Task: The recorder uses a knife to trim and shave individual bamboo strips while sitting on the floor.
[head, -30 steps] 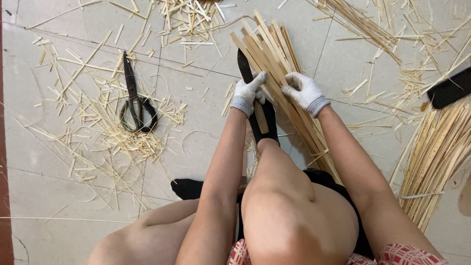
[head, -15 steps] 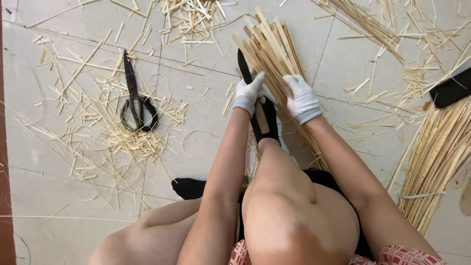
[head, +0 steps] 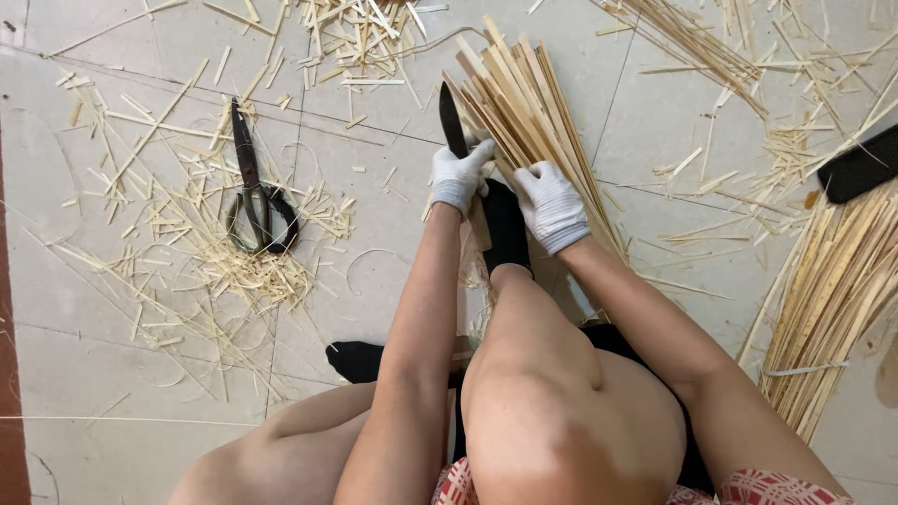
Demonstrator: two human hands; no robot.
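Observation:
My left hand (head: 459, 176), in a white glove, grips a dark-bladed knife (head: 451, 117) whose blade points away from me. My right hand (head: 552, 206), also gloved, rests on a fanned bundle of pale bamboo strips (head: 524, 103) lying on the tiled floor. The knife blade sits against the left edge of that bundle. My foot in a black sock (head: 506, 224) lies between the two hands, over the near end of the strips.
Black scissors (head: 253, 192) lie on the floor at the left amid scattered bamboo shavings (head: 224, 271). A second stack of strips (head: 832, 299) lies at the right, with a black object (head: 862, 165) above it. More offcuts (head: 365, 33) lie at the top.
My right hand has slid down and left along the bundle, closer to my foot. My left hand and the knife have barely moved.

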